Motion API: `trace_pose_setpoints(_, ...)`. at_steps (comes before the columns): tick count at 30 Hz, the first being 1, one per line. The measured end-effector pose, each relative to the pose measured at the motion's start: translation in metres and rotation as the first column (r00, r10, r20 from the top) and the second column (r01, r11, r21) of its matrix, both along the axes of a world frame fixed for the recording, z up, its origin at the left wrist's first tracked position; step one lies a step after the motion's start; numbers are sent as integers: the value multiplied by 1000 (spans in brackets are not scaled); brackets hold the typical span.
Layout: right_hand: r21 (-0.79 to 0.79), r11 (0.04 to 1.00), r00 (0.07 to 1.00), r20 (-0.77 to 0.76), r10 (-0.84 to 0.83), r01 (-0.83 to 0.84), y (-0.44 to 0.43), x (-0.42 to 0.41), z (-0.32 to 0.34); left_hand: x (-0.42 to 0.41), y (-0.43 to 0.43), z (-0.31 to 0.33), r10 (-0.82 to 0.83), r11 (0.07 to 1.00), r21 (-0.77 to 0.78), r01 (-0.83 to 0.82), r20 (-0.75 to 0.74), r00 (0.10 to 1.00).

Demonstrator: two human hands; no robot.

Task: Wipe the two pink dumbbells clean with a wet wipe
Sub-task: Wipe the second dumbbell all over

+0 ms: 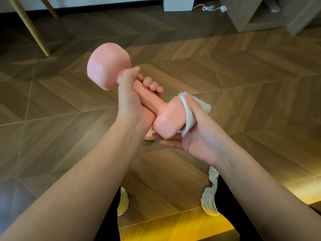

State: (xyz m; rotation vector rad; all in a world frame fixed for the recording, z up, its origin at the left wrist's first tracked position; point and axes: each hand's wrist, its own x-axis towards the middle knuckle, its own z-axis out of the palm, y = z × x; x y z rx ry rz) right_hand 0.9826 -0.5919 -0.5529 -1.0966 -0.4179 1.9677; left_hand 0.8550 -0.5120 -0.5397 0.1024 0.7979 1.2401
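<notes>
A pink dumbbell (107,66) is held in the air above the floor, slanting from upper left to lower right. My left hand (132,100) is wrapped around its handle. My right hand (196,134) cups the near head (168,119) and presses a white wet wipe (188,115) against that head's end face. A small pink patch of the second dumbbell (149,135) shows on the floor under my hands; the rest of it is hidden.
A wooden herringbone floor (243,84) lies all around. Two pale sneakers (211,197) stand below my arms. A slanted wooden furniture leg (31,26) is at far left, a white block (178,4) and a cable at the back, a wooden cabinet (260,16) at the back right.
</notes>
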Motion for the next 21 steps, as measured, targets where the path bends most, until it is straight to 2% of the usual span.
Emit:
trace_pose_setpoints(2,139,988,988,131,-77,59,-2,-1,-2,-1,-1,-2,2,999,-42,-4,-38,999)
trace_pose_setpoints(4,283,959,941,321,-108,14,-2,-2,-2,-1,0,-4,6,996,-86,-10,-44,999)
trace_pose_setpoints(7,343,939,874,454,-176,11,0,-7,-3,-1,1,-5,4,994,-111,-9,-49,999)
trace_pose_setpoints(11,134,979,884,425,-195,151,9,-9,-3,0,0,-3,-32,997,-71,26,-92,995)
trace_pose_setpoints(13,92,982,902,390,-187,164,11,-4,-1,-2,1,-1,-29,998,-63,25,-70,997)
trace_pose_setpoints(15,104,984,932,319,-172,146,10,3,0,-5,3,0,-22,997,-78,20,-30,999)
trace_pose_setpoints(18,156,988,967,246,-60,22,4,5,1,-6,3,-1,-22,995,-98,22,4,1000)
trace_pose_setpoints(21,173,985,952,303,-39,-15,3,-3,1,-2,0,-2,-47,995,-94,45,-16,999)
